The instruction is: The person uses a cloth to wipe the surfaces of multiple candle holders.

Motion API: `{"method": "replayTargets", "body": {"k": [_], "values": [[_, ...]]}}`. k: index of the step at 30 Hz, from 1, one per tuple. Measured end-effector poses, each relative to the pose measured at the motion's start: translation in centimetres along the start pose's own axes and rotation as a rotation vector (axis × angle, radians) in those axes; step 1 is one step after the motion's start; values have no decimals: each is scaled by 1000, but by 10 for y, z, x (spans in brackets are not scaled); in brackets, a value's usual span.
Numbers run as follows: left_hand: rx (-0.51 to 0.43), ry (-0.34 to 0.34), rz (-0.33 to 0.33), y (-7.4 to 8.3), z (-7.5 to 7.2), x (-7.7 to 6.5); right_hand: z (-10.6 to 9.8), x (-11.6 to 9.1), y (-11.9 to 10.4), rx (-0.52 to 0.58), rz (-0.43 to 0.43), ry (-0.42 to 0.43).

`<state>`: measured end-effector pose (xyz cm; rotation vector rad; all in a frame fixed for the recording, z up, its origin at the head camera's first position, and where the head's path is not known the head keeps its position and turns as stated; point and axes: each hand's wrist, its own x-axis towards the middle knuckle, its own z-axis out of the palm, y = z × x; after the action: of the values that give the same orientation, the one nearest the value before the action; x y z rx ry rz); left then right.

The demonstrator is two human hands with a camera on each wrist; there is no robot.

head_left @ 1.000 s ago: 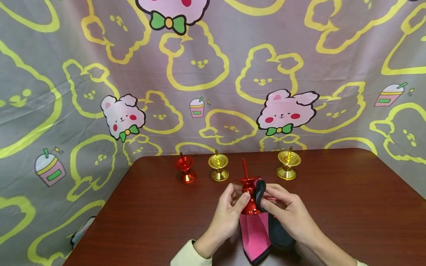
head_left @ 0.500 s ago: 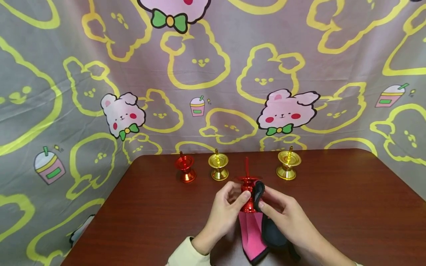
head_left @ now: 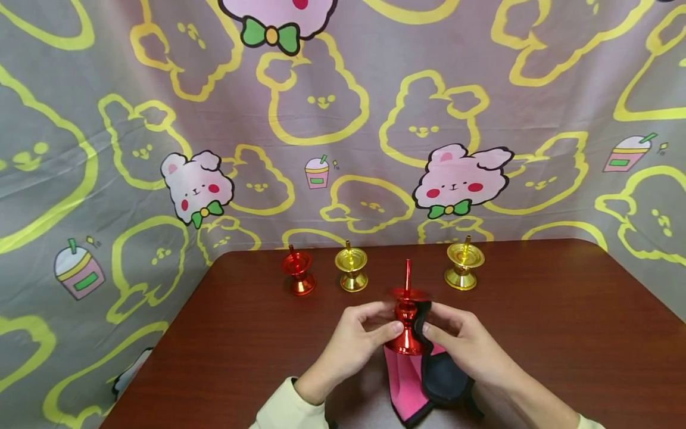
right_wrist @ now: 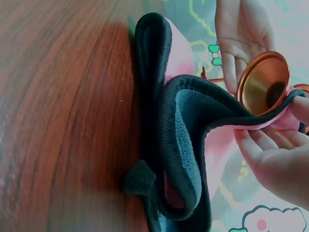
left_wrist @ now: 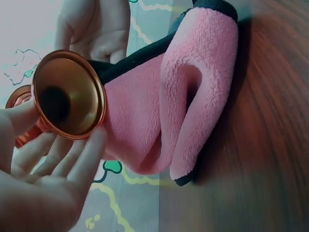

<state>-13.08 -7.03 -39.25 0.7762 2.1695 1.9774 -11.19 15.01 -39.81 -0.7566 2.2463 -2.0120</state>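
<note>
A shiny red candle holder [head_left: 405, 341] with a thin spike on top stands upright between the hands, above the table. My left hand [head_left: 351, 342] holds it from the left, thumb in front and fingers behind. Its hollow base [left_wrist: 89, 108] faces the camera in the left wrist view. My right hand [head_left: 474, 345] pinches a pink and dark grey cloth [head_left: 403, 381] with black edging against the holder's right side. Folds of the cloth [left_wrist: 207, 58] hang down to the table in the left wrist view. Part of the right fingers is hidden behind the cloth.
Another red candle holder [head_left: 301, 281] and a gold candle holder [head_left: 354, 280] stand at the back of the brown wooden table [head_left: 241, 339]. A second gold one [head_left: 462, 277] stands farther right. A printed curtain [head_left: 370, 119] hangs behind and to the left.
The red candle holder has shifted slightly right and down with the hands. The cloth's black edge, folded over at the holder before, now hangs down longer. The holders at the back have not moved.
</note>
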Motion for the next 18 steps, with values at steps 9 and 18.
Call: {"method": "replayTargets", "body": {"k": [9, 18], "values": [[95, 105, 38, -1, 6, -3, 7, 0, -4, 51, 37, -48], [196, 274, 111, -6, 25, -4, 19, 3, -10, -144, 59, 110]]}}
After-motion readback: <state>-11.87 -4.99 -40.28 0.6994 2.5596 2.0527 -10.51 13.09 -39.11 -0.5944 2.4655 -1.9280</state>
